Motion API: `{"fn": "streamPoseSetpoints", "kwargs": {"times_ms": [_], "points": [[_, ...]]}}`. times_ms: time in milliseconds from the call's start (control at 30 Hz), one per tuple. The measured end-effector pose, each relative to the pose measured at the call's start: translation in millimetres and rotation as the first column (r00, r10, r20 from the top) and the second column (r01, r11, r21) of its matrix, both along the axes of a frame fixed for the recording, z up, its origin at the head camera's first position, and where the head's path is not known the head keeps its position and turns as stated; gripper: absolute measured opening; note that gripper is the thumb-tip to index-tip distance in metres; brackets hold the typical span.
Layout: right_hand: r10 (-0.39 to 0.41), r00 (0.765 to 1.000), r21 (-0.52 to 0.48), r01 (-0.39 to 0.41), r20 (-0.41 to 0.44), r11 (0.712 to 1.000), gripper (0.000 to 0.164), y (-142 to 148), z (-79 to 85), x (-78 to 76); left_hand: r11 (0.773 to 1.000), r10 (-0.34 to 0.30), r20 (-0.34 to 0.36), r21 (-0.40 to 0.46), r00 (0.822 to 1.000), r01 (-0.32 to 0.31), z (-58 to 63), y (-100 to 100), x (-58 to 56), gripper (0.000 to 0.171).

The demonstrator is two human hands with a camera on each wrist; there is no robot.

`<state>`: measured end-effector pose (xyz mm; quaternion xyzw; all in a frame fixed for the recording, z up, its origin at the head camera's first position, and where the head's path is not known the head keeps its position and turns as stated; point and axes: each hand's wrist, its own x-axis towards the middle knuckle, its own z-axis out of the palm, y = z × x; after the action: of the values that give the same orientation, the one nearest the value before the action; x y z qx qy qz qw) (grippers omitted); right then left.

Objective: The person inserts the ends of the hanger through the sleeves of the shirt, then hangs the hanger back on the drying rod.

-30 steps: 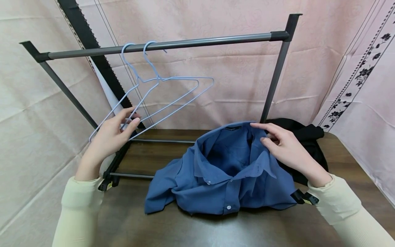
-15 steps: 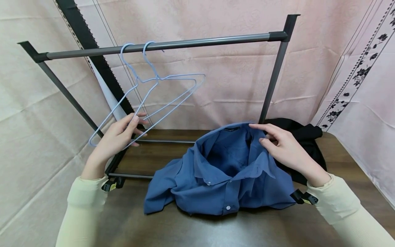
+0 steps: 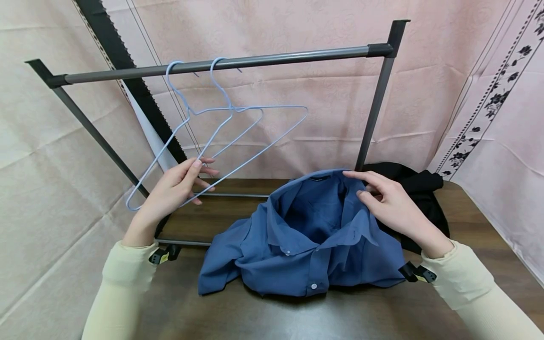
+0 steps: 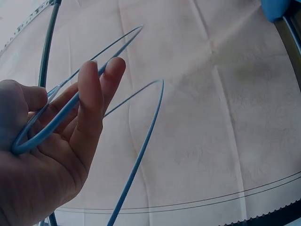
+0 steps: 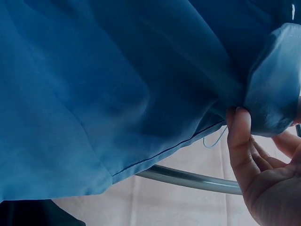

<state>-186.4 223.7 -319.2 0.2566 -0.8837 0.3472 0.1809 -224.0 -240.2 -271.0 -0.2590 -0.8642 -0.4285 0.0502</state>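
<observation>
Half a second on, sliding the pinched nearer wire hanger [image 3: 231, 109] rightward with the left hand [image 3: 174, 185], opening space from the other hanger [image 3: 189, 112]; apparently gripping the button-up shirt [image 3: 272, 264] on the table [image 3: 182, 293] by its collar [image 3: 277, 226] with the right hand [image 3: 390, 200].

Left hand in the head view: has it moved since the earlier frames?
Yes. The left hand has shifted right, toward the blue shirt, judged against the rack's top bar.
</observation>
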Motion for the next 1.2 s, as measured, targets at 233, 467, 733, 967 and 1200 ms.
{"fn": "streamPoseSetpoints", "kwargs": {"times_ms": [233, 467, 733, 967, 1200], "points": [[0.001, 1.0, 0.002, -0.001, 0.004, 1.0, 0.049, 1, -1.2, 0.6, 1.0, -0.002, -0.039, 0.004, 0.999, 0.003, 0.9, 2, -0.6, 0.041], [0.004, 1.0, 0.001, -0.004, 0.01, 1.0, 0.048, 0, -1.8, -0.2, 0.998, 0.017, -0.093, 0.066, 0.996, -0.011, 9.1, 2, 4.8, 0.041], [-0.012, 1.0, -0.001, 0.012, 0.017, 1.0, 0.049, -1, 0.7, 1.5, 0.989, -0.013, -0.072, 0.148, 0.997, 0.023, 14.1, 1, 11.8, 0.044], [-0.01, 1.0, -0.003, 0.01, 0.011, 1.0, 0.048, -1, 1.5, 1.6, 0.988, -0.044, -0.06, 0.142, 0.997, 0.052, 10.8, -8, 17.2, 0.044], [-0.035, 0.999, -0.004, 0.035, 0.022, 0.999, 0.05, -1, 0.6, 0.2, 0.994, -0.082, -0.045, 0.073, 0.996, 0.086, 7.3, -21, 24.7, 0.037]]}}
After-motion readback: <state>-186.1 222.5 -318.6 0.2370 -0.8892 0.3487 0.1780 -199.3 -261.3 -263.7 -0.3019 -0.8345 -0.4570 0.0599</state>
